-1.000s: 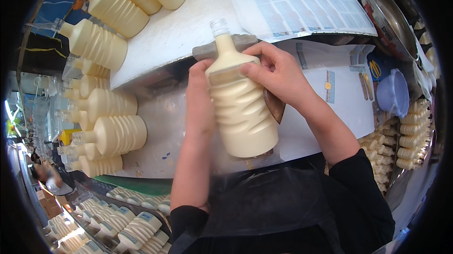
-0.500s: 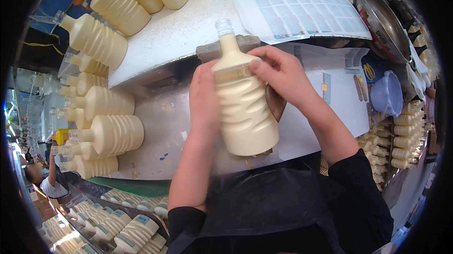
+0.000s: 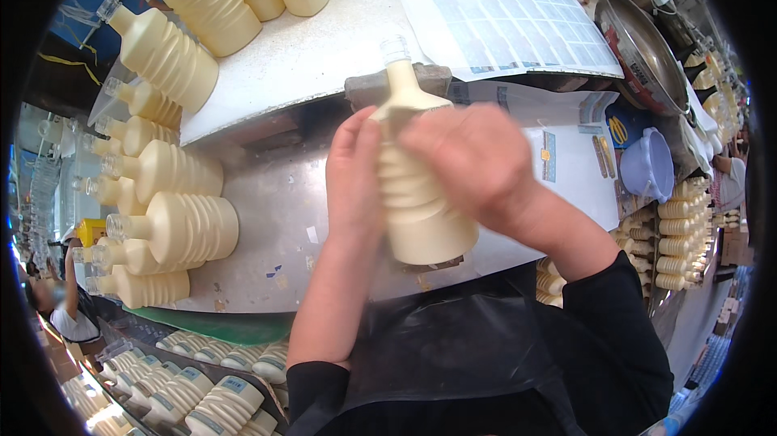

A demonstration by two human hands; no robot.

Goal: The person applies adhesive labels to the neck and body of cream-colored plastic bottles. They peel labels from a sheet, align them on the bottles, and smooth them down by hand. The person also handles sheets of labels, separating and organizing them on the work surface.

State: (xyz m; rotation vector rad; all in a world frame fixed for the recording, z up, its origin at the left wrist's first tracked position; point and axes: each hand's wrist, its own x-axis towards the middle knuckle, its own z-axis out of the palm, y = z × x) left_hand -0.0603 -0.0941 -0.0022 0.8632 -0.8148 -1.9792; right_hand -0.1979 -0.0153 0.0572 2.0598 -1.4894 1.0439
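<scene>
A cream plastic bottle (image 3: 430,239) with a clear threaded neck and wavy ribs lies in front of me, its neck pointing away. Against its left side rests my left hand (image 3: 354,181), its fingers curled round the edge and the thumb near the shoulder. My right hand (image 3: 481,161) lies over the upper body of the bottle, bent inward and smeared by motion. It hides the shoulder strip and most of the right side. Whether its fingertips hold anything cannot be made out. Under the neck sits a worn grey block (image 3: 362,91).
Similar cream bottles (image 3: 194,229) stand at the left, with others (image 3: 227,404) below. A sheet of pale blue labels (image 3: 510,23) lies on the raised white board (image 3: 324,51). At right are a label strip (image 3: 549,157), a lavender bucket (image 3: 647,165) and a metal pan (image 3: 647,55).
My right hand has swept leftward from the bottle's right shoulder across its front and now covers the strip there. The left hand keeps its hold. The whole view has shifted slightly.
</scene>
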